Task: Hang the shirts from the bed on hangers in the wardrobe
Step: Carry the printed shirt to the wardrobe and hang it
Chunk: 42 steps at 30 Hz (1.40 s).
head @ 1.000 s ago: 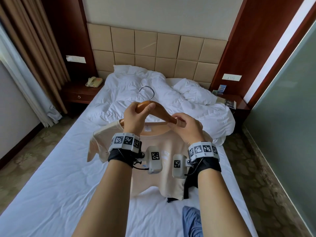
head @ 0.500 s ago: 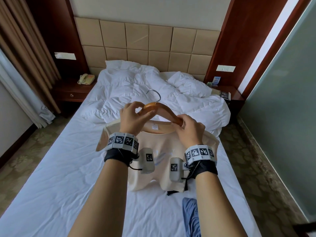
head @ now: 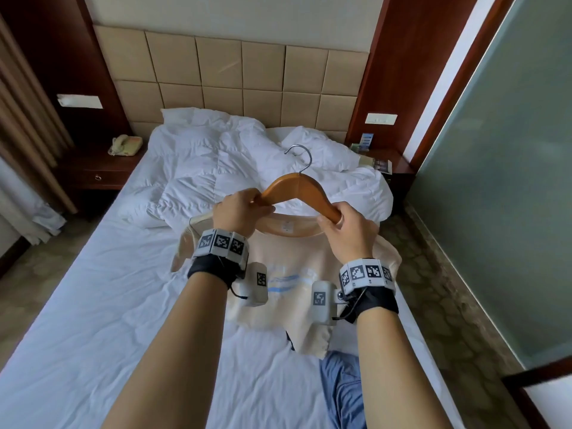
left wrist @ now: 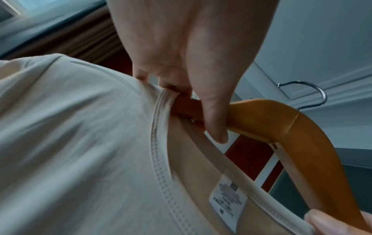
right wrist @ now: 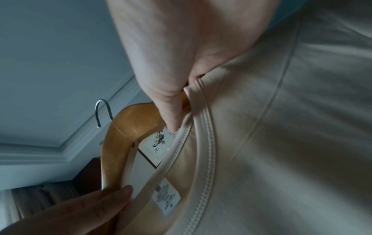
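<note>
Since the earlier frame the wooden hanger (head: 298,188) has come up a bit and its arms have gone deeper into the collar. Left hand (head: 240,209) pinches the ribbed neckline over the hanger's left arm, right hand (head: 346,229) curls round the right arm and collar there. The beige shirt (head: 288,267), soft cotton with a pale blue print, hangs just under both hands over the white bed (head: 93,320); chrome hook (head: 299,156) points up.

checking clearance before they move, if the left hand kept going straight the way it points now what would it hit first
Probably the crumpled white duvet. The left hand, gripping the wooden hanger at the beige t-shirt collar, points toward the head of the bed. Depth is unclear, so it might pass over the duvet and reach the padded headboard.
</note>
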Available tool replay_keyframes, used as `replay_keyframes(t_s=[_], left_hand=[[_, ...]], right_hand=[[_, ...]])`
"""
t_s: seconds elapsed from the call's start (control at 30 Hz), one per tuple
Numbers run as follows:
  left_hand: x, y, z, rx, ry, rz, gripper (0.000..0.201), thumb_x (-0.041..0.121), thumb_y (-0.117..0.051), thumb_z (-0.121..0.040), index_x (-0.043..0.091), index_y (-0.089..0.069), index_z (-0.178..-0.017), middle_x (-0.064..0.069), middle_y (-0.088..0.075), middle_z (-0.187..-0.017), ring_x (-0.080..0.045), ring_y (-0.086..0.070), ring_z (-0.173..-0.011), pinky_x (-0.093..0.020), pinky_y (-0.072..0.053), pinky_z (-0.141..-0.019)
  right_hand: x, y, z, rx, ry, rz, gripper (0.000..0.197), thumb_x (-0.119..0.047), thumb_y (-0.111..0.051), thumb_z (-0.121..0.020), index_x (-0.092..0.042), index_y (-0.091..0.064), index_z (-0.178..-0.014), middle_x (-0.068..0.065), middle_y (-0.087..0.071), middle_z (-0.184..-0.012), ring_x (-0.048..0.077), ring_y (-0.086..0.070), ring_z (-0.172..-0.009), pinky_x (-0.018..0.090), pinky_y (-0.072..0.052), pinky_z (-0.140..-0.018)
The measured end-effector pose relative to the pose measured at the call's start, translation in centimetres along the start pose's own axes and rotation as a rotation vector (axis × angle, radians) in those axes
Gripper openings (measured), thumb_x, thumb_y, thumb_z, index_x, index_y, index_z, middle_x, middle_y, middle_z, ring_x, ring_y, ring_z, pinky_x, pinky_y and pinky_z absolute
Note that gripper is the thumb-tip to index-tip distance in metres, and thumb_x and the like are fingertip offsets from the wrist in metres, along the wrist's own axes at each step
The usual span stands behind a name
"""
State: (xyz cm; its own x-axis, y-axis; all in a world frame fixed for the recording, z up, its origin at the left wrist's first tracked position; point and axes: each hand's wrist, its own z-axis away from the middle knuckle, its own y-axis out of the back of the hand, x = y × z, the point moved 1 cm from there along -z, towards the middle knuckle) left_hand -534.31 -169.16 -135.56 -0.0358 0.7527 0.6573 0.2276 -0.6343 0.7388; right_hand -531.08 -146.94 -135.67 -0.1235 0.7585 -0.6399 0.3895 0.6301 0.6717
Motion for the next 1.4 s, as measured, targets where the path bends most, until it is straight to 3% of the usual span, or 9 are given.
replay_keyframes(t_s=[0.2,0.37,0.53,0.67,0.73,0.83,1.07,1.27,1.4], left_hand=[[3.8,-0.9,-0.9,-0.039,-0.128,-0.005,0.024,0.043,-0.073,-0.079,0.023,-0.06,-0.082,0.0,-0.059,-0.077,-0.027,-0.057,-0.078,-0.035,-0.04,-0.07],[8.8,-1.6,-1.1,-0.061,-0.239,-0.019,0.032,0.042,-0.07,-0.082,0.025,-0.046,-0.069,0.004,-0.052,-0.069,-0.025,-0.053,-0.075,-0.031,-0.03,-0.063],[15.4,-1.5,0.0,-0.068,-0.443,-0.084,0.021,0.04,-0.066,-0.088,0.021,-0.057,-0.09,0.002,-0.056,-0.08,-0.023,-0.05,-0.076,-0.031,-0.032,-0.067],[21.7,-1.6,2.0,-0.081,-0.577,-0.097,0.019,0.038,-0.063,-0.091,0.021,-0.056,-0.094,0.001,-0.057,-0.082,-0.024,-0.055,-0.079,-0.031,-0.032,-0.065],[25.1,-1.8,3.8,-0.094,-0.641,-0.097,0.019,0.038,-0.063,-0.091,0.02,-0.058,-0.097,0.001,-0.058,-0.081,-0.024,-0.057,-0.079,-0.031,-0.035,-0.065],[30.3,-2.4,7.5,-0.1,-0.712,-0.1,0.017,0.039,-0.063,-0.091,0.025,-0.054,-0.091,0.004,-0.057,-0.081,-0.023,-0.054,-0.077,-0.031,-0.033,-0.066],[42.7,-5.6,17.2,-0.182,-0.814,0.0,0.009,0.018,-0.061,-0.084,0.021,-0.053,-0.082,-0.007,-0.062,-0.084,-0.034,-0.058,-0.082,-0.032,-0.037,-0.066],[52.9,-10.0,26.0,-0.28,-0.956,0.083,0.016,0.007,-0.057,-0.081,0.018,-0.045,-0.078,-0.005,-0.055,-0.077,-0.036,-0.056,-0.08,-0.032,-0.036,-0.066],[59.1,-13.0,31.5,-0.358,-1.025,0.174,0.019,0.001,-0.054,-0.081,0.016,-0.045,-0.075,-0.006,-0.053,-0.077,-0.038,-0.058,-0.084,-0.036,-0.043,-0.068]], right_hand=[[1.5,2.0,-1.9,0.017,-0.032,0.041,0.015,-0.028,-0.066,-0.087,-0.014,-0.064,-0.091,-0.006,-0.057,-0.085,0.026,-0.06,-0.083,0.047,-0.049,-0.085],[2.5,6.2,-3.4,0.046,0.008,0.108,0.013,-0.015,-0.06,-0.085,-0.012,-0.06,-0.098,0.004,-0.063,-0.099,0.031,-0.059,-0.091,0.043,-0.05,-0.081],[3.4,13.0,-4.2,0.061,0.016,0.186,0.021,-0.013,-0.054,-0.087,-0.011,-0.055,-0.108,0.011,-0.065,-0.104,0.037,-0.06,-0.09,0.04,-0.049,-0.074],[4.1,19.9,-3.7,0.061,-0.037,0.222,0.016,-0.018,-0.052,-0.089,-0.016,-0.051,-0.104,0.007,-0.06,-0.089,0.036,-0.059,-0.081,0.044,-0.053,-0.074],[4.7,23.7,-3.0,0.07,-0.063,0.222,0.008,-0.019,-0.053,-0.088,-0.022,-0.048,-0.093,0.0,-0.053,-0.075,0.03,-0.056,-0.071,0.037,-0.05,-0.065],[5.9,29.7,-1.5,0.118,-0.089,0.206,0.025,-0.018,-0.059,-0.086,-0.029,-0.041,-0.073,-0.005,-0.051,-0.067,0.018,-0.051,-0.06,0.026,-0.038,-0.052],[10.2,43.3,4.9,0.221,-0.183,0.213,0.009,-0.013,-0.058,-0.082,-0.017,-0.052,-0.087,0.001,-0.057,-0.076,0.031,-0.06,-0.076,0.038,-0.05,-0.069],[15.2,54.8,11.4,0.339,-0.23,0.386,0.021,-0.017,-0.057,-0.088,-0.01,-0.055,-0.108,0.01,-0.064,-0.092,0.034,-0.061,-0.083,0.042,-0.053,-0.078],[18.8,62.4,16.1,0.352,-0.31,0.589,0.031,-0.035,-0.051,-0.098,-0.011,-0.05,-0.118,0.005,-0.053,-0.089,0.03,-0.056,-0.083,0.038,-0.049,-0.077]])
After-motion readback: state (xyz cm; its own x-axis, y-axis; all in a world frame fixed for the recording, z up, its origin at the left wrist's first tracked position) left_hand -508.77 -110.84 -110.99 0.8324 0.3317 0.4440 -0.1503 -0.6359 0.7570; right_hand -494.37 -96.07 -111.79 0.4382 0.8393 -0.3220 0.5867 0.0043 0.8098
